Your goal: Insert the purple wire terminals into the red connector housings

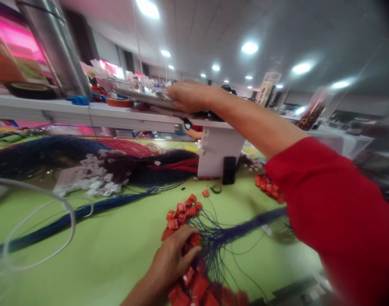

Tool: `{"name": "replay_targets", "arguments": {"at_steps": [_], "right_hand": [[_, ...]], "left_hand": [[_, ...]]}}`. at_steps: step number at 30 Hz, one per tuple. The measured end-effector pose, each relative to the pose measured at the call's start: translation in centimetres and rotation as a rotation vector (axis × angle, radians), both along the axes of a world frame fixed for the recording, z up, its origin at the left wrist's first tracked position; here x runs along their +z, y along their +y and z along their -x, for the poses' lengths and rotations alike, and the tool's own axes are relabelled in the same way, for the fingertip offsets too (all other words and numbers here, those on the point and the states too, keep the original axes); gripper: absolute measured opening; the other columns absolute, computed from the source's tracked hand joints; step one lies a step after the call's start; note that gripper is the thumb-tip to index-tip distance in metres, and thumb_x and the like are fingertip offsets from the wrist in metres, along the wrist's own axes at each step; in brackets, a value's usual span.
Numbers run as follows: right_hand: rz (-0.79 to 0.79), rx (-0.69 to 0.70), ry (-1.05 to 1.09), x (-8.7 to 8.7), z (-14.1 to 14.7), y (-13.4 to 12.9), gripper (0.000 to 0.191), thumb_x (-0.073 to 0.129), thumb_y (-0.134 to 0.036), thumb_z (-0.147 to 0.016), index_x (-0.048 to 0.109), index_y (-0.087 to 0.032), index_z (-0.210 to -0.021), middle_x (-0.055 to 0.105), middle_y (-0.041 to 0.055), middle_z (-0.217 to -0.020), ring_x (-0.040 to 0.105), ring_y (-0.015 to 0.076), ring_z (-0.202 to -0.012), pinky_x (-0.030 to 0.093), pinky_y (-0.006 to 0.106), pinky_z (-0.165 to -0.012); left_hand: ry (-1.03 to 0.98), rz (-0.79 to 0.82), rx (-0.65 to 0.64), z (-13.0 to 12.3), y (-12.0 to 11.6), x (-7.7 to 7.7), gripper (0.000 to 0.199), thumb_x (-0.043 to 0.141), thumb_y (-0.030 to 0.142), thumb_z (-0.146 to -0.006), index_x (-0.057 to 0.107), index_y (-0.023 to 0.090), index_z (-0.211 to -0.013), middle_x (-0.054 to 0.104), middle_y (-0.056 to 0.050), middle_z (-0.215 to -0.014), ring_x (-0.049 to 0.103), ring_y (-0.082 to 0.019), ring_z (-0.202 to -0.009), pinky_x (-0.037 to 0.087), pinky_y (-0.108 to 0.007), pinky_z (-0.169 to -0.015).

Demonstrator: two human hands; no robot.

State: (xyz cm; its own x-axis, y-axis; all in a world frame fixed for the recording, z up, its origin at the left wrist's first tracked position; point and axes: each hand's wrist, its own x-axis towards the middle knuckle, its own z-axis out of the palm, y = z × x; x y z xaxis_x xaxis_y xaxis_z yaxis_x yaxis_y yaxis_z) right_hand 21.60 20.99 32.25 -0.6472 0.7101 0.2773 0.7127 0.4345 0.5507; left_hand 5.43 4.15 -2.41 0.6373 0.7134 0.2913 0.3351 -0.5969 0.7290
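Note:
My left hand [175, 253] lies on a pile of red plastic connectors [199, 287] on the green tabletop, its thumb and fingers apart around a few of them. Thin dark wires fan out from these connectors into a purple-blue wire bundle [245, 229] that runs to the right. My right arm, in a red sleeve, stretches up and across to the white shelf. There my right hand [189, 97] has its fingers curled at the end of a flat grey stack [146, 98]; the fingertips are hidden, and what they hold cannot be made out.
White connectors [100, 178] and dark and red wire bundles [133, 163] lie at the back left. A black phone [229, 170] leans on a white shelf support [213, 153], with a tape roll [216, 189] in front. A white cable loop [72, 225] is at left. Another person's hand [194, 134] shows beneath the shelf.

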Motion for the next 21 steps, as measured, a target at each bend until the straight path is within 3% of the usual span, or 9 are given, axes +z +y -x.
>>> {"name": "replay_targets", "arguments": {"at_steps": [5,11,17,21], "right_hand": [[-0.084,-0.031,0.043,2.5,0.0,-0.1,0.014,0.05,-0.013,-0.086,0.041,-0.02,-0.078,0.069,0.0046,-0.102,0.063,0.0135,-0.095,0.046,0.028,-0.083],[-0.149,-0.051,0.107,5.2,-1.0,1.6,0.022,0.05,-0.018,-0.088,0.032,-0.024,-0.077,0.067,0.0057,-0.103,0.061,0.0149,-0.098,0.045,0.029,-0.082],[-0.19,-0.076,0.159,6.2,-2.2,3.1,0.012,0.05,-0.022,-0.087,0.038,-0.021,-0.092,0.063,0.0027,-0.105,0.058,0.0148,-0.097,0.043,0.03,-0.081],[-0.211,-0.097,0.174,6.2,-2.5,2.9,0.018,0.049,-0.027,-0.091,0.041,-0.017,-0.105,0.063,0.0024,-0.111,0.059,0.0141,-0.1,0.043,0.029,-0.081]], "left_hand": [[-0.001,-0.006,0.004,0.0,0.0,-0.3,0.021,0.063,0.026,-0.086,0.067,0.023,-0.107,0.074,-0.008,-0.105,0.072,-0.026,-0.095,0.058,-0.036,-0.083],[-0.017,-0.018,-0.018,0.0,0.2,-0.8,0.022,0.063,0.026,-0.088,0.067,0.021,-0.109,0.074,-0.01,-0.11,0.071,-0.026,-0.1,0.058,-0.038,-0.088],[-0.012,-0.011,-0.006,0.1,0.2,-0.8,0.024,0.065,0.026,-0.087,0.068,0.022,-0.11,0.074,-0.01,-0.111,0.072,-0.027,-0.1,0.058,-0.038,-0.089],[-0.029,-0.018,0.004,0.1,0.2,-0.8,0.024,0.065,0.027,-0.086,0.069,0.023,-0.109,0.075,-0.01,-0.11,0.072,-0.028,-0.099,0.059,-0.04,-0.088]]}}
